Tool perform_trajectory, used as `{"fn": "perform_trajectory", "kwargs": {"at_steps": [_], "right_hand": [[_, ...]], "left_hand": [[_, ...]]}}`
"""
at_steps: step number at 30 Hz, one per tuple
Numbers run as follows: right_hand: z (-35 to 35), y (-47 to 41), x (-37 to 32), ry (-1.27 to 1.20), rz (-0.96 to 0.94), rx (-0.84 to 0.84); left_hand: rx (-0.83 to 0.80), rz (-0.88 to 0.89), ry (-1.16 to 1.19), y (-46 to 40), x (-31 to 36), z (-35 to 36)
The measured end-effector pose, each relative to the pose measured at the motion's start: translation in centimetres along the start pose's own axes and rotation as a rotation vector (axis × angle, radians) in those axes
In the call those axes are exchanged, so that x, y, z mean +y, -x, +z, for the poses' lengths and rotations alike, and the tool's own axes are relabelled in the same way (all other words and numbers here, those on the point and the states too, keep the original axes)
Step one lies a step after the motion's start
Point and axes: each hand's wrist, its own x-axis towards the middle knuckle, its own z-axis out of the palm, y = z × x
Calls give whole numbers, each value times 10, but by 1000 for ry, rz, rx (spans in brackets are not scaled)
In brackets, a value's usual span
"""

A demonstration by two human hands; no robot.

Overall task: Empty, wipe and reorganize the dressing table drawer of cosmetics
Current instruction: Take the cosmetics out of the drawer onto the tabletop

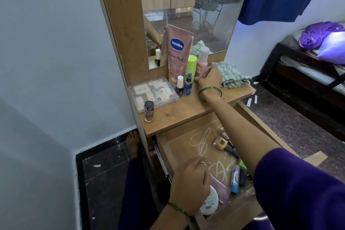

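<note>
Emptying step. The right hand (pixel 209 77) clasps the pink bottle (pixel 202 61) standing on the counter (pixel 186 112), beside the cloth (pixel 233 74). The left hand (pixel 192 183), fingers curled, reaches into the open drawer (pixel 164 147) over a pink pouch (pixel 220 186); whether it grips is unclear. Next: lift out the remaining cosmetics.

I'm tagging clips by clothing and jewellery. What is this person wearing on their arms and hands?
Left hand: thin green bangle at the wrist, ring on one finger. Right hand: green bangle, ring; purple sleeve on the upper arm.
</note>
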Motion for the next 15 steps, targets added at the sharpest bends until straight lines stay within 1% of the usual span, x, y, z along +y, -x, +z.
{"fn": "perform_trajectory", "kwargs": {"at_steps": [7,12,15], "right_hand": [[7,-6,5,50,-29,17],[2,-7,6,38,-55,-52],[-16,-1,8,28,-92,-77]], "left_hand": [[7,4,1,-1,-2,2],[-7,-6,-12,-2,-1,0],[-10,-15,-20,-2,-1,1]]}}
